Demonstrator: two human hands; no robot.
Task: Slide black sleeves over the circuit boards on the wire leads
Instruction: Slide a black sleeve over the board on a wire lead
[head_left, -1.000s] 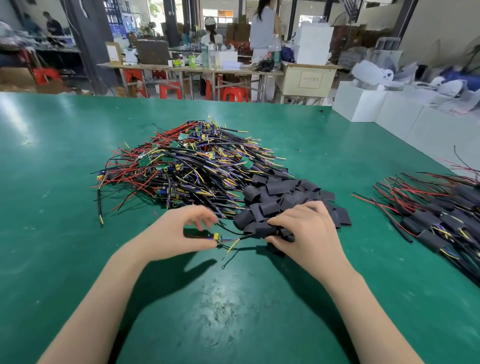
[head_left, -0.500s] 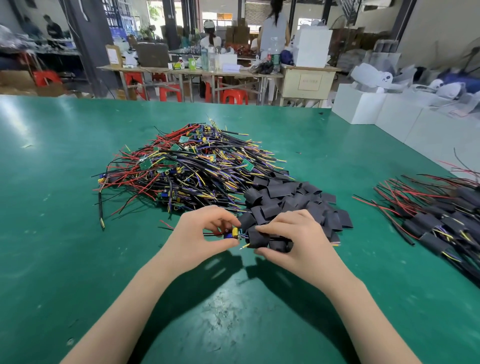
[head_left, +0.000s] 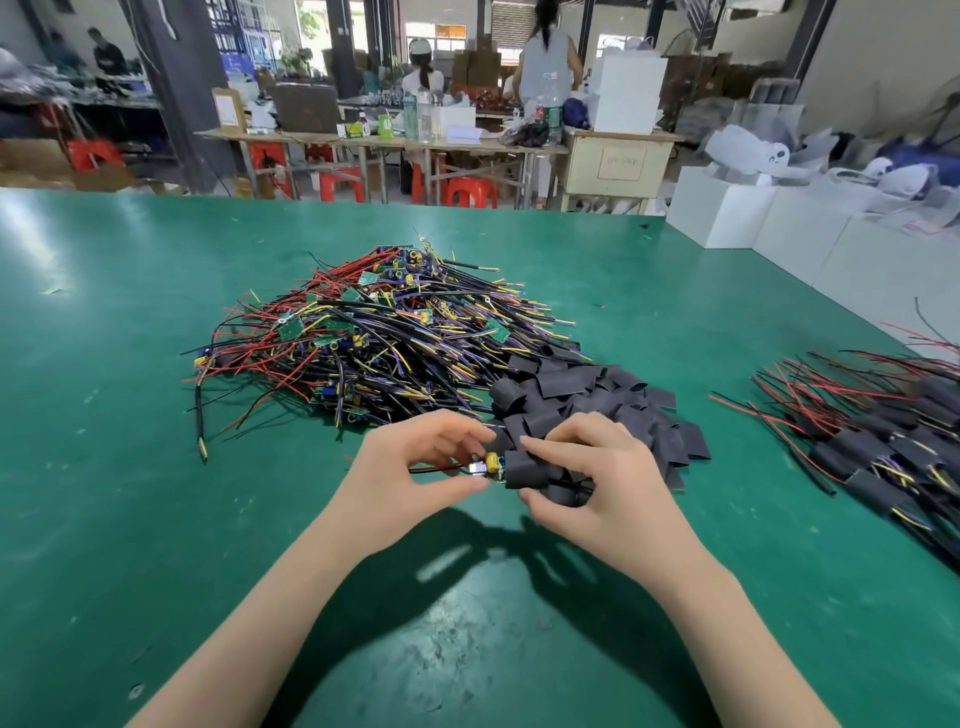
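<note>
My left hand (head_left: 410, 470) pinches a small circuit board (head_left: 485, 465) with a yellow part, its red and black leads trailing left. My right hand (head_left: 597, 480) grips a black sleeve (head_left: 527, 470) between thumb and fingers. The sleeve's open end sits against the board's right end and covers part of it. Just behind my hands lies a heap of loose black sleeves (head_left: 597, 400). A big tangle of bare boards on wire leads (head_left: 384, 343) is piled further back on the green table (head_left: 130, 467).
A pile of sleeved leads (head_left: 878, 447) lies at the right side of the table. White boxes (head_left: 727, 213) stand past the table's far right corner. People work at benches in the background.
My hands came together above the table. The sleeve in my right hand has moved left along the wires onto the end of the board held by my left hand.
</note>
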